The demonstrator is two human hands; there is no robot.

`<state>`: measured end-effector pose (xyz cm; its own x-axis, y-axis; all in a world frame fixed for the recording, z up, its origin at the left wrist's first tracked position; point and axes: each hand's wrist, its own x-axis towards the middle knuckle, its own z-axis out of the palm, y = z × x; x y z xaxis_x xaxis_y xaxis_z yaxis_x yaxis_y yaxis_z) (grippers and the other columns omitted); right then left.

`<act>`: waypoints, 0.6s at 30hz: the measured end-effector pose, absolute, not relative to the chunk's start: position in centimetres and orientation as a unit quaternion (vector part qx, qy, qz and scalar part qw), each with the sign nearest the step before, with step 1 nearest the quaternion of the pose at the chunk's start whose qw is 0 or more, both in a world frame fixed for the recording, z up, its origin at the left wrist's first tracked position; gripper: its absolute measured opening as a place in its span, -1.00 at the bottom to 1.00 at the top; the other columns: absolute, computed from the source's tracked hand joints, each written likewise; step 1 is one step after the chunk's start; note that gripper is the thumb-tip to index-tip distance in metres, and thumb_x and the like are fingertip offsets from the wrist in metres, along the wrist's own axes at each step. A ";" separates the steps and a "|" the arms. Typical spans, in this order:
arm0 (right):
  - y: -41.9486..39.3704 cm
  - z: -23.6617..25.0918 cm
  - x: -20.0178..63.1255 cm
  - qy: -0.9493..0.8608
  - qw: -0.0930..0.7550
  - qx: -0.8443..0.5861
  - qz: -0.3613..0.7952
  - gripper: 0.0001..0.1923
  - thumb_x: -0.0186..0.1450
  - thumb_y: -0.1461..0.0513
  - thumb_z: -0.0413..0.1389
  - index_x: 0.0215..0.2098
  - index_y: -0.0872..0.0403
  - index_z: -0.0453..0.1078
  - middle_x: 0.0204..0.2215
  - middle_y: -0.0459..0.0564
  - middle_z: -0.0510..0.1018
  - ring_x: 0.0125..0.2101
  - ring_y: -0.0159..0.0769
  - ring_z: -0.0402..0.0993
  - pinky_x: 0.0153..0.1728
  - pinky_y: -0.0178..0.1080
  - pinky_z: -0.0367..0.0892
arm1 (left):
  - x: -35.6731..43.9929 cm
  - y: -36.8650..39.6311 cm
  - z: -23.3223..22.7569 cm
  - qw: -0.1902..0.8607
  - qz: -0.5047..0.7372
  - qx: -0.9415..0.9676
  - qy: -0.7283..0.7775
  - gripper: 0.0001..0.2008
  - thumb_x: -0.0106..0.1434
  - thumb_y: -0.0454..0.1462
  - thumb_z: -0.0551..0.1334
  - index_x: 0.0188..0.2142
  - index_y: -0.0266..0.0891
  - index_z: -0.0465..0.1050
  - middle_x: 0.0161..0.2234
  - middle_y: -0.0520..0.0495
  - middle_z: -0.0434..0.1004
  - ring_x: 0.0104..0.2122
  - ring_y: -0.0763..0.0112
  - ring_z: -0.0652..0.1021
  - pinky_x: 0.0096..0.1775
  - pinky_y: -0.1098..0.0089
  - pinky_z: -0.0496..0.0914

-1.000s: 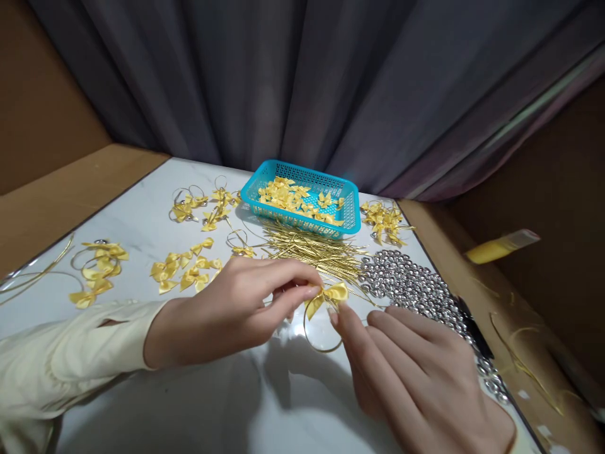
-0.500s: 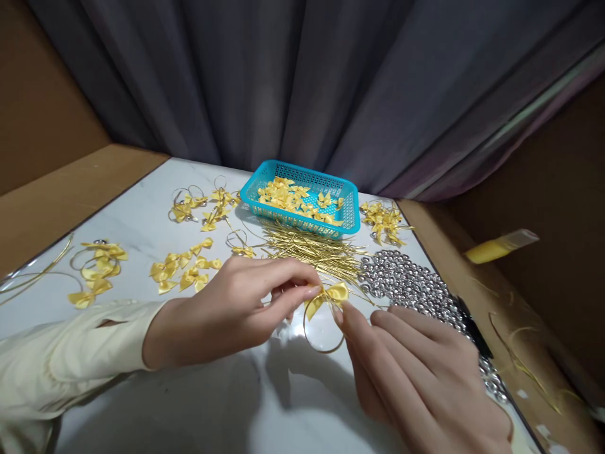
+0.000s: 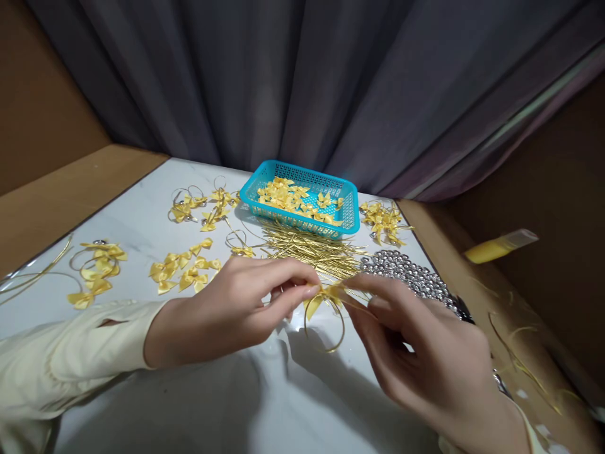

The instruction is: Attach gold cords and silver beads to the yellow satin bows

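Note:
My left hand (image 3: 241, 309) is closed, pinching the left side of a yellow ribbon bow (image 3: 317, 305) between thumb and forefinger. From the bow hangs a loop of gold cord (image 3: 344, 331), held just above the white tabletop. On the other side, my right hand (image 3: 420, 353) has its thumb and forefinger closed at the bow's right edge; these fingertips are slightly blurred. Behind the hands lies a heap of gold cords (image 3: 316, 249). A pile of silver bells or beads (image 3: 406, 274) sits beyond my right hand, which covers part of it.
A blue perforated basket (image 3: 350, 208) with yellow bows stands at the back. Loose bows (image 3: 184, 268) lie left of centre. Bows with cord loops are grouped at far left (image 3: 99, 268), back left (image 3: 186, 205) and back right (image 3: 382, 221). A yellow tube (image 3: 496, 247) is on the right.
My right hand has shifted up, its fingers now at the bow's right edge instead of below it. My left hand keeps its place on the bow.

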<state>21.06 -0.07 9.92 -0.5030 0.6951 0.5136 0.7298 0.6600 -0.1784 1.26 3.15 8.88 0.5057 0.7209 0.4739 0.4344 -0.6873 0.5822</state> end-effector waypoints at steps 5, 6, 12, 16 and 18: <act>-0.2 10.7 21.0 -0.856 0.288 -0.430 0.011 -0.78 0.25 0.31 0.03 -0.13 0.12 0.17 -0.80 -0.34 0.14 -0.83 -0.53 0.04 -0.71 -0.41 0.06 | 1.3 3.1 8.8 0.196 0.363 0.844 0.343 -0.92 0.20 -0.40 0.20 -0.29 -0.27 0.43 -0.47 0.10 0.54 -0.51 0.62 0.49 -0.40 0.61 0.32; -0.3 10.9 21.1 -0.859 0.279 -0.429 0.015 -0.82 0.25 0.30 0.04 -0.17 0.11 0.19 -0.81 -0.33 0.13 -0.83 -0.53 0.04 -0.71 -0.41 0.06 | 1.3 3.1 8.8 0.196 0.362 0.844 0.344 -0.92 0.20 -0.40 0.20 -0.29 -0.27 0.43 -0.47 0.10 0.54 -0.50 0.61 0.49 -0.40 0.61 0.32; -0.8 10.9 21.4 -0.878 0.240 -0.414 0.011 -0.90 0.29 0.32 -0.03 -0.36 0.08 0.30 -0.75 -0.21 0.31 -0.77 -0.51 0.22 -0.70 -0.38 0.03 | 1.4 3.2 8.7 0.189 0.363 0.847 0.340 -0.92 0.21 -0.39 0.19 -0.30 -0.26 0.43 -0.44 0.08 0.56 -0.47 0.58 0.51 -0.38 0.59 0.34; -1.0 10.8 21.3 -0.882 0.239 -0.404 0.046 -0.85 0.31 0.34 -0.07 -0.34 0.10 0.32 -0.68 -0.14 0.40 -0.72 -0.48 0.27 -0.66 -0.37 0.10 | 1.4 3.1 8.7 0.192 0.362 0.847 0.338 -0.93 0.22 -0.38 0.18 -0.30 -0.24 0.42 -0.44 0.08 0.56 -0.48 0.57 0.52 -0.40 0.58 0.35; -1.1 10.9 21.2 -0.890 0.228 -0.386 0.085 -0.82 0.30 0.37 -0.10 -0.35 0.11 0.32 -0.67 -0.13 0.40 -0.70 -0.47 0.28 -0.63 -0.37 0.14 | 1.3 3.1 8.6 0.191 0.362 0.849 0.334 -0.93 0.21 -0.38 0.18 -0.30 -0.25 0.41 -0.44 0.09 0.56 -0.48 0.58 0.52 -0.40 0.59 0.35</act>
<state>21.17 -1.12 10.88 -0.5983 0.7257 0.3397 0.6478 0.6876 -0.3279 1.35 3.12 8.63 0.5142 0.7064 0.4864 0.4292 -0.7029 0.5672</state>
